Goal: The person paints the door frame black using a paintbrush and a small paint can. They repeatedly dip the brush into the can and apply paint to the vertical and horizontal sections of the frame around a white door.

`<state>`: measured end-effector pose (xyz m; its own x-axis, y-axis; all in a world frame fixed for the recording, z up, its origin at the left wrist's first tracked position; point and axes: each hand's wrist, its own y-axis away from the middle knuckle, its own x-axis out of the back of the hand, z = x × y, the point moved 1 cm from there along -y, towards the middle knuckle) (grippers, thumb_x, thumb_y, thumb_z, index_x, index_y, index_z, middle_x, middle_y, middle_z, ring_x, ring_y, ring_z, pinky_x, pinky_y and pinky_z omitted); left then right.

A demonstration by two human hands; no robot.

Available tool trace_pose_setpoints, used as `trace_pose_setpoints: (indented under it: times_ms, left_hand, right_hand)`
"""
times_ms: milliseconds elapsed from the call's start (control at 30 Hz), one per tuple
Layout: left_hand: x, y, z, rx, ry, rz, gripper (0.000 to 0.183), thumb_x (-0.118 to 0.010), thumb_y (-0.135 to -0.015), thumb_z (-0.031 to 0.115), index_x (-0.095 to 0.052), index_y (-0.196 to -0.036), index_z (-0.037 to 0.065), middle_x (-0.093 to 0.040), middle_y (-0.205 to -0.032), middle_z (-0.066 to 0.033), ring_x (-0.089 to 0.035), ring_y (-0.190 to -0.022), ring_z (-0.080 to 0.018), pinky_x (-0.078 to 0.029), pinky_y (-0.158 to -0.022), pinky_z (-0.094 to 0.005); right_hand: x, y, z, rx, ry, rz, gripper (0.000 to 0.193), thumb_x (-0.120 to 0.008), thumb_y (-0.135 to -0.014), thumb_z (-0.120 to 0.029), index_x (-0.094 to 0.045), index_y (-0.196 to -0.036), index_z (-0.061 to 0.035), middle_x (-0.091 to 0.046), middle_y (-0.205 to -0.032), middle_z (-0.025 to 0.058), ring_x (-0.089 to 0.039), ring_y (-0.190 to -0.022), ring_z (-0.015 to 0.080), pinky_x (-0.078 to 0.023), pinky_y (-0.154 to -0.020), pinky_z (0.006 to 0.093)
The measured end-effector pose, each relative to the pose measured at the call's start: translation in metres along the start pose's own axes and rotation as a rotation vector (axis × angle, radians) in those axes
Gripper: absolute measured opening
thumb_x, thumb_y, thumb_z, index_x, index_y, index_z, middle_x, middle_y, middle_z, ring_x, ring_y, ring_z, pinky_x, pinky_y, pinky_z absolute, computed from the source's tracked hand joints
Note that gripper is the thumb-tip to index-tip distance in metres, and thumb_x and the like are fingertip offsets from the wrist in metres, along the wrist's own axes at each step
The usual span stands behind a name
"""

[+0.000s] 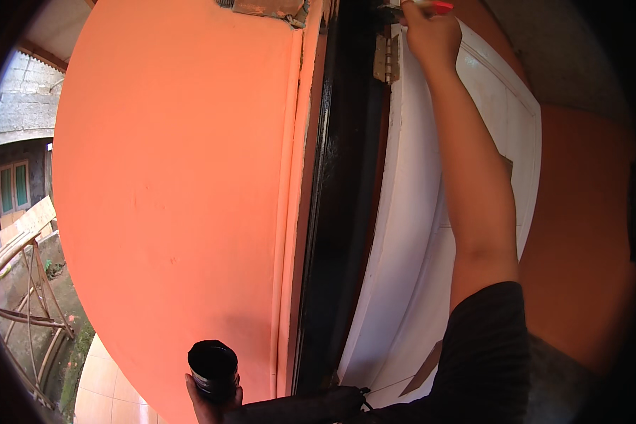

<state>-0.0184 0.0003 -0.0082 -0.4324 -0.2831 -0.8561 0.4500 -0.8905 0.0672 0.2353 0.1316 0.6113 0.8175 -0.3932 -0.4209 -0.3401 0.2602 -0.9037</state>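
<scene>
My left hand [203,410] is wrapped round a small dark cup [215,370] with black inside, held upright low in front of the orange wall. High up, my right arm is stretched out, and my right hand [432,34] grips what looks like a paintbrush with a red handle [442,8]. Its bristle end points left, at the top of a glossy black door frame [343,162], close above a metal hinge [386,59]; whether it touches cannot be made out.
A white door [410,184] hangs on the frame's right side. An orange wall [177,169] fills the left, with an orange strip beside the frame. Bent poles [32,318] stand outside at far left, near pale floor tiles [109,381]. Another orange wall [579,233] lies right.
</scene>
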Motion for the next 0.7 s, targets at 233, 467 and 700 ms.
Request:
trace_pose_setpoints:
  times_ms: [233,467,700]
  left_hand:
    - [0.001,0.001,-0.001,0.011,0.014,-0.040,0.085,-0.036,-0.092,0.077,-0.054,-0.133,0.004,-0.068,-0.113,-0.0182,-0.069,-0.094,-0.0285,-0.059,-0.074,-0.0387]
    - [0.008,-0.006,0.000,0.111,0.237,-0.193,0.071,-0.052,-0.090,0.069,-0.051,-0.134,0.012,-0.056,-0.130,-0.0101,-0.054,-0.118,-0.0262,-0.048,-0.099,-0.0404]
    - [-0.033,0.016,0.010,0.043,0.177,-0.172,0.068,-0.054,-0.090,0.068,-0.054,-0.129,0.013,-0.061,-0.117,-0.0067,-0.059,-0.104,-0.0218,-0.049,-0.097,-0.0366]
  right_hand:
    - [0.035,0.003,-0.011,0.025,-0.157,0.015,0.033,-0.070,-0.088,-0.024,-0.062,-0.066,-0.0007,-0.067,-0.064,0.0079,-0.064,-0.063,0.0171,-0.048,-0.063,0.0341]
    - [0.068,0.019,-0.021,0.088,-0.492,-0.007,0.013,-0.069,-0.092,-0.018,-0.064,-0.085,-0.0082,-0.063,-0.072,0.0009,-0.056,-0.066,0.0096,-0.043,-0.061,0.0281]
    - [0.097,0.143,-0.064,-0.147,-0.785,-0.525,0.013,-0.070,-0.091,-0.008,-0.062,-0.098,-0.0008,-0.067,-0.089,0.0031,-0.062,-0.082,0.0074,-0.050,-0.072,0.0243]
